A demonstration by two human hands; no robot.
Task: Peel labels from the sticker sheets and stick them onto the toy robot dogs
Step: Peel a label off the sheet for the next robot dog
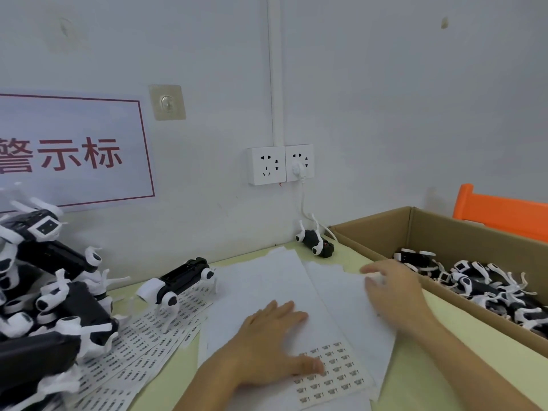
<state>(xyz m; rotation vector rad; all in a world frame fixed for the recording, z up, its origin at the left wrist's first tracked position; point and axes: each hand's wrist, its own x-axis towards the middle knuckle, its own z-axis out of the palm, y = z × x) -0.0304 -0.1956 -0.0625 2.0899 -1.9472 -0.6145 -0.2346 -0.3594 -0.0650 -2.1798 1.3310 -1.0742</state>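
Left hand [272,348] lies flat, fingers straight, on the near sticker sheet [332,372]. Right hand [391,289], fingers relaxed, rests on paper [341,295]. Toy dog [181,280] stands left; more fill the box [385,232] right.

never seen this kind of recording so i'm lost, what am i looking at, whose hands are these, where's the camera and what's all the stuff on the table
There is no machine here: one camera worn on a person's head looks forward and down at their two bare hands. The left hand lies flat on a sticker sheet that has only some small printed labels left, its thumb at the labels. The right hand reaches toward the edge of another white sheet; it is blurred, so I cannot tell if it grips anything. On the pale green table a toy robot dog stands on more label sheets, beside a pile of dogs. Another dog lies by the wall, and a cardboard box holds more.
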